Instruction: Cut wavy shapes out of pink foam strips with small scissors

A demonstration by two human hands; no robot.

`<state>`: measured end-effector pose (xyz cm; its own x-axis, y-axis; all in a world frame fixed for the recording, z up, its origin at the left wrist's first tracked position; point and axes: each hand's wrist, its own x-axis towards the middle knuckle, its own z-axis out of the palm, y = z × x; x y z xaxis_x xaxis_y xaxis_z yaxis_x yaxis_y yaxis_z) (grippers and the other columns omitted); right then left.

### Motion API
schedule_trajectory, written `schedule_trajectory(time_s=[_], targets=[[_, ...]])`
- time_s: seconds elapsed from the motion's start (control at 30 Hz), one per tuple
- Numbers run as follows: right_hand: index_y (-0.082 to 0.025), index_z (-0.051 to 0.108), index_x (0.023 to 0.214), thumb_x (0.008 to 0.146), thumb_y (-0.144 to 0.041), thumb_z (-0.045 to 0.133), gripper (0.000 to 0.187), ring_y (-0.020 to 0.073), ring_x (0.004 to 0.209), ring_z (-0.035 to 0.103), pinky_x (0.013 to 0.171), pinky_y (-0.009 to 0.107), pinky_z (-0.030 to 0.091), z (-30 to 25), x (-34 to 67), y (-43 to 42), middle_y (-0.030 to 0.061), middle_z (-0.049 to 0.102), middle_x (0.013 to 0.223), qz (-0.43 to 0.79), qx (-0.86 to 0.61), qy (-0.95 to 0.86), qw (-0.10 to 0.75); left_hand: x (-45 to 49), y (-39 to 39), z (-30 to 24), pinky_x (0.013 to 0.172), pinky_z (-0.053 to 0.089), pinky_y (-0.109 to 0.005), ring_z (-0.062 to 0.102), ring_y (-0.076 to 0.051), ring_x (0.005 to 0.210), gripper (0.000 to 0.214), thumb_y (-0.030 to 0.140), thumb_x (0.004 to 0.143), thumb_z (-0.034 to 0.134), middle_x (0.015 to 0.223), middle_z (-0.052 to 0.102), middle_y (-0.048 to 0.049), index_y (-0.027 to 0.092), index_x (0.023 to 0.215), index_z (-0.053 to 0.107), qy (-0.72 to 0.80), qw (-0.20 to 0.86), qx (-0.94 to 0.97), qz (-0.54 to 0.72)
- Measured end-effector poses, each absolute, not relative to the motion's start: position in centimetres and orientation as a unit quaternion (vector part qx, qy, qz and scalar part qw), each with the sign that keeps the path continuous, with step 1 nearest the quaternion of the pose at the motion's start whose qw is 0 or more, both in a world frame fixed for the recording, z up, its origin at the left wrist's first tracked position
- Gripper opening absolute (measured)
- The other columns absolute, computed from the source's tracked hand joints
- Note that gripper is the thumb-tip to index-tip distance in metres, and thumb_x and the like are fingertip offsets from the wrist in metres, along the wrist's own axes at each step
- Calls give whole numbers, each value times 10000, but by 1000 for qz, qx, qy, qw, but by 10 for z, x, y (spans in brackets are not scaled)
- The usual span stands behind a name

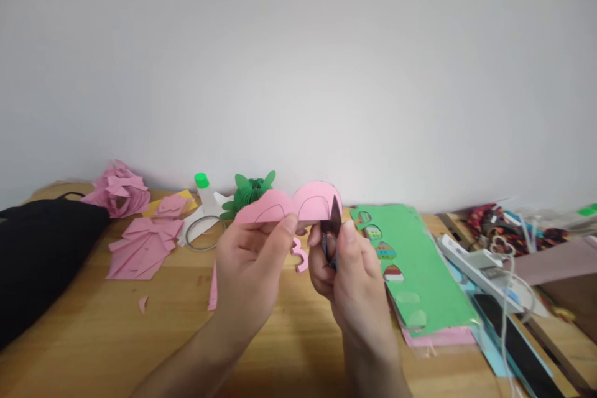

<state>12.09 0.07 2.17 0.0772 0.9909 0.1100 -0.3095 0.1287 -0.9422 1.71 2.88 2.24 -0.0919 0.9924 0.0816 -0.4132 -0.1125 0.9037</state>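
My left hand [256,261] pinches the lower edge of a pink paper piece [310,204] with a scalloped top and curved pencil lines drawn on it. In my right hand [352,273] is a pair of scissors [336,217], its dark blades pointing up at the right end of the paper; fingers hide most of the handles. Behind the hands, a small curved pink paper scrap [300,255] lies on the wooden table [280,354]. A green folded-paper figure [252,193] stands just beyond the held paper.
Pink paper scraps [144,245], a glue stick [203,189] and a ring-shaped band [205,233] lie to the left, beside a black cloth item [51,255]. To the right are a green paper pack [420,267], a white power strip [480,270] with a cable, and a dark phone [517,342].
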Motion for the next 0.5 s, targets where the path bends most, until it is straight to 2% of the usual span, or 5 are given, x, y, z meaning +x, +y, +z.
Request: schedule_trajectory(time_s=[0.5], targets=[[-197,557,790,929,-600,481,433,65,410,200,376,186,198,17,121,2,-97,329,482,524,-404,-426,617,24,25,23,419,466,-233,594,-137,464,129,311,773,735,581,690,7,220,683,721,373,527,383,661]])
